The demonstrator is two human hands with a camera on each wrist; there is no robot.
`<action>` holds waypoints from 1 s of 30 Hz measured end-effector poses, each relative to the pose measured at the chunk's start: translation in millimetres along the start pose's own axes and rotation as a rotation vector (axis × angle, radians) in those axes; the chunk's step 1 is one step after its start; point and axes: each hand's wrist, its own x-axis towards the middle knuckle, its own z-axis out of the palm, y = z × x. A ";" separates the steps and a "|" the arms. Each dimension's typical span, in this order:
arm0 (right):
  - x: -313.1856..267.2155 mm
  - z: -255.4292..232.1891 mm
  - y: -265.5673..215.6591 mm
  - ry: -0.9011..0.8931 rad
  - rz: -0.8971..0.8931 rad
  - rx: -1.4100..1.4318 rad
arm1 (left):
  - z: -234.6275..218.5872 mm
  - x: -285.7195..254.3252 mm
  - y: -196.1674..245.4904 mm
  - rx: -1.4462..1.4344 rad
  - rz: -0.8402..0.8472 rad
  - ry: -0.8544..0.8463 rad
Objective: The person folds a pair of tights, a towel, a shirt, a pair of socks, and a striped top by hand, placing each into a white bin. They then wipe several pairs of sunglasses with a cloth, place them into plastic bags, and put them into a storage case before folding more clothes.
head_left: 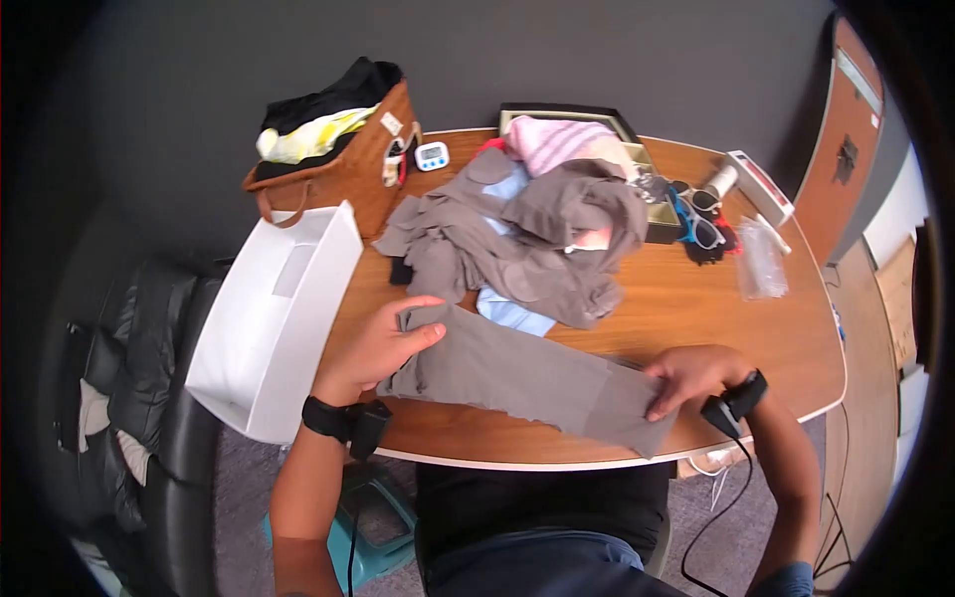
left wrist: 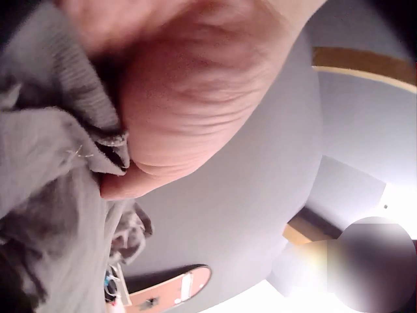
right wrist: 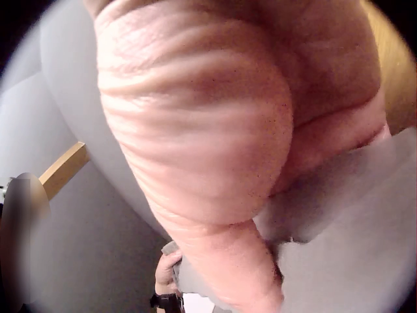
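A long strip of grey-brown cloth [head_left: 527, 373] stretches between the two hands over the near side of the table. My left hand [head_left: 383, 343] holds its left end, thumb and forefinger on the bunched fabric. In the left wrist view, folded cloth [left wrist: 49, 150] with a ribbed part and loose threads lies against the palm. My right hand [head_left: 701, 376] grips the other end, thumb on top; in the right wrist view the thumb [right wrist: 234, 267] lies over the grey fabric [right wrist: 352, 222]. Just behind the strip is a heap of grey clothes [head_left: 497, 244] with a light blue garment [head_left: 517, 313] underneath.
A white box [head_left: 274, 308] stands at the left edge, beside a brown basket [head_left: 358, 184] of clothes. A white timer [head_left: 432, 156] sits near it. Behind the heap are a striped pink cloth [head_left: 557, 142] and a dark tray. Sunglasses [head_left: 706, 234] and a plastic bag [head_left: 761, 261] lie right.
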 end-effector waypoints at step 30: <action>-55.1 51.4 47.8 1.033 -0.051 0.428 | 18.2 -21.2 -39.8 0.813 0.106 0.138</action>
